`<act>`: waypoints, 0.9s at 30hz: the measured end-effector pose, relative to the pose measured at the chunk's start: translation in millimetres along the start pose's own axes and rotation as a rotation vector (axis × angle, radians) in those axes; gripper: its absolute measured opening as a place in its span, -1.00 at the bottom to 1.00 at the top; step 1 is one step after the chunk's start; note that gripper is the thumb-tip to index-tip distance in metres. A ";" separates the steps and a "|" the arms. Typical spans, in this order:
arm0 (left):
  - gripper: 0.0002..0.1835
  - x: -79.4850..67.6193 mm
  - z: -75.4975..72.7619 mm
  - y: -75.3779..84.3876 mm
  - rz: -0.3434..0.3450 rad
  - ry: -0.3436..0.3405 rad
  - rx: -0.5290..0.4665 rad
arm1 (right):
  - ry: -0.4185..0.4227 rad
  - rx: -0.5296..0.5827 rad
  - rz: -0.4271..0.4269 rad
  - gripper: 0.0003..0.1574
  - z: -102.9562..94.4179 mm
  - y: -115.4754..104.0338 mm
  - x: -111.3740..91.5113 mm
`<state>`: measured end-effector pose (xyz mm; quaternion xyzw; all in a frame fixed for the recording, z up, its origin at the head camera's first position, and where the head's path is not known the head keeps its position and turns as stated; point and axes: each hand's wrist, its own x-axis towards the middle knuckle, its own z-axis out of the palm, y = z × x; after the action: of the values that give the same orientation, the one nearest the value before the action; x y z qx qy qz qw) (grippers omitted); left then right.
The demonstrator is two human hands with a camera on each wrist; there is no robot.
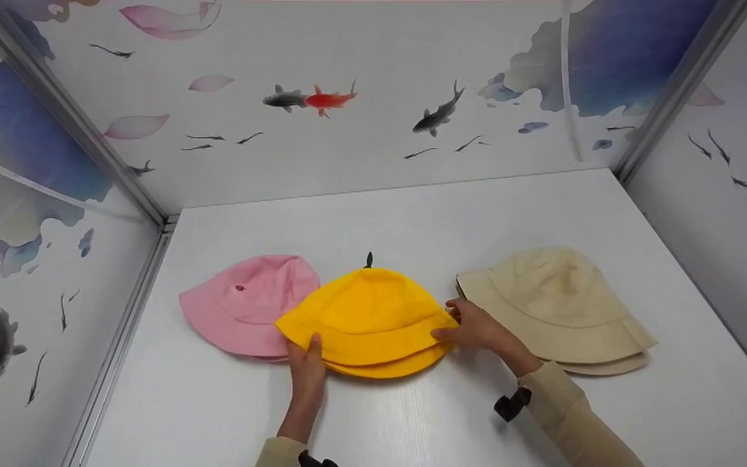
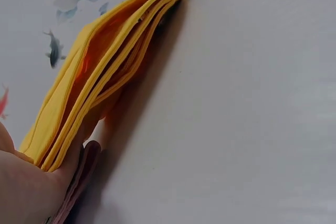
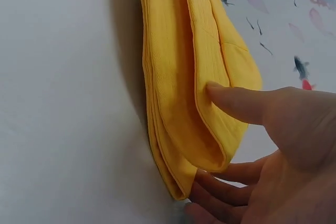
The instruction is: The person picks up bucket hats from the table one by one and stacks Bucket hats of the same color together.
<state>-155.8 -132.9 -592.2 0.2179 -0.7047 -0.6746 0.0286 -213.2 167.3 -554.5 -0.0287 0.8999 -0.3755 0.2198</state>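
A yellow bucket hat (image 1: pixel 373 305) with a small dark green leaf-like tip (image 1: pixel 369 260) stands crown-up in the middle, its layered brim edges facing me. My left hand (image 1: pixel 307 373) grips the brim's left end, thumb on top and fingers hidden behind it. At the opposite end my right hand (image 1: pixel 477 327) pinches the brim. Seen from the right wrist, the thumb (image 3: pixel 236 100) presses the upper brim while the other fingers (image 3: pixel 226 187) lie behind the lower layers. Several yellow fabric edges (image 2: pixel 113 61) are stacked together in the left wrist view.
To the left lies a pink bucket hat (image 1: pixel 250 298), partly overlapped by the yellow one. A beige bucket hat (image 1: pixel 548 298) with a doubled brim edge sits on the right, near my right hand. White panels printed with fish enclose the white table (image 1: pixel 399 421) at the back and sides.
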 end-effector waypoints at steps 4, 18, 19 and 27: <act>-0.31 -3.6 3.3 1.9 0.005 0.027 0.008 | -0.005 -0.072 0.028 -0.17 2.9 2.5 -0.2; -0.33 11.7 11.3 45.0 -0.009 -0.009 0.137 | 0.113 0.154 -0.060 -0.55 -17.2 -1.9 8.4; -0.33 15.5 13.3 49.8 -0.016 -0.022 0.133 | 0.135 0.173 -0.066 -0.54 -20.3 -3.3 10.1; -0.26 42.1 35.9 82.1 -0.134 -0.117 0.223 | 0.267 0.150 -0.081 -0.43 -49.3 -2.9 38.5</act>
<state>-227.9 -114.1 -527.0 0.2268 -0.7595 -0.6042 -0.0819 -268.8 189.5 -536.3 0.0018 0.8888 -0.4505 0.0845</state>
